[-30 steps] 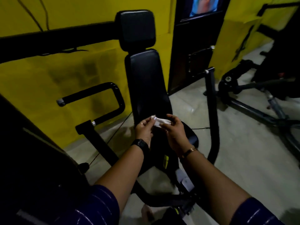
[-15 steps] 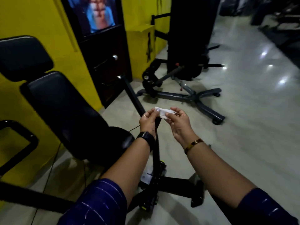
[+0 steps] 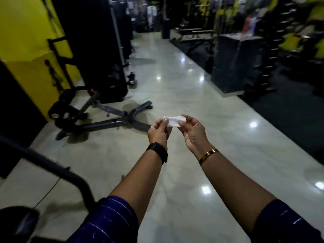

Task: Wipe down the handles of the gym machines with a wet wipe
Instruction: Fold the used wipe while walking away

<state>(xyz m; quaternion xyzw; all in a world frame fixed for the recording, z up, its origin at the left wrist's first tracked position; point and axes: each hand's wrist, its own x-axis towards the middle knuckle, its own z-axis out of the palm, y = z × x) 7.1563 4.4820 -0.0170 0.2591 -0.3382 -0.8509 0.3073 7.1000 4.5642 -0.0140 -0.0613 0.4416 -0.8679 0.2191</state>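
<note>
wet wipe (image 3: 174, 121) pinched by fingertips of left hand (image 3: 158, 132) and right hand (image 3: 192, 131) | held stretched above glossy floor (image 3: 201, 95) | containers: indiscernible

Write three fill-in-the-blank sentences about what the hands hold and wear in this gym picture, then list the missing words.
1. Both hands pinch a small crumpled white wet wipe from its two ____.
2. The left hand has a ____ watch on its wrist.
3. The right hand has a ____ bangle on its wrist.

Missing words: ends; black; gold
</note>
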